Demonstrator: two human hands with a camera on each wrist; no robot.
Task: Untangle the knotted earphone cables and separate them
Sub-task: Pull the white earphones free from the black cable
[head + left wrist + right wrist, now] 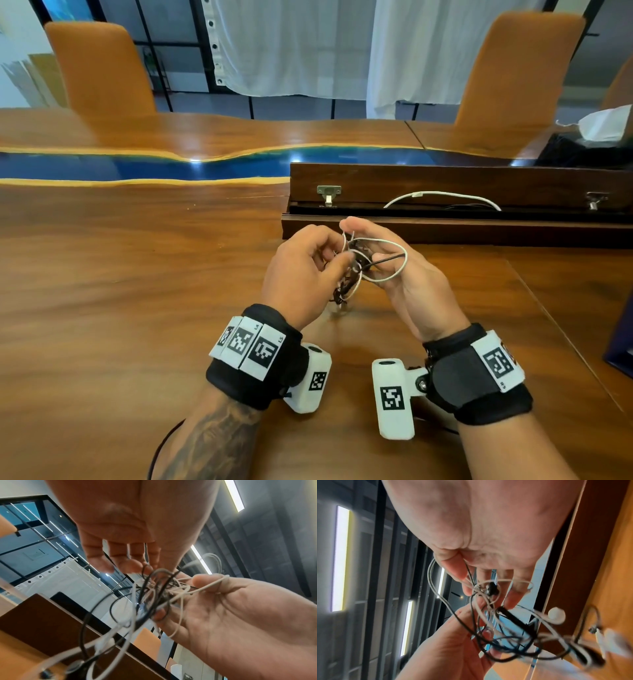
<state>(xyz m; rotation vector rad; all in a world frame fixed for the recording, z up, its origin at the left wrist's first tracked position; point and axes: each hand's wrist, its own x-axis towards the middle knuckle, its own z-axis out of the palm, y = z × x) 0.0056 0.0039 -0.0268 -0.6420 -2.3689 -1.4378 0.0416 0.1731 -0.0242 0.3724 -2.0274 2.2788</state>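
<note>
A knot of white and black earphone cables [356, 263] hangs between both hands a little above the wooden table [137, 274]. My left hand [301, 270] pinches the knot from the left with curled fingers [120, 562]. My right hand [411, 284] faces it palm-in. Its thumb [453, 568] presses a white loop [394, 250] and a black strand against the fingers. In the right wrist view a white earbud [556, 615] dangles from the tangle [488, 592], and loose black and white loops [106, 622] hang below the knot [154, 592].
Just behind the hands is an open dark wooden cable box [445, 181] set in the table, with a white cable [442, 195] in it. Two orange chairs [102, 68] stand across the table. A white face mask [603, 126] lies far right, and a dark blue object [621, 342] sits at the right edge.
</note>
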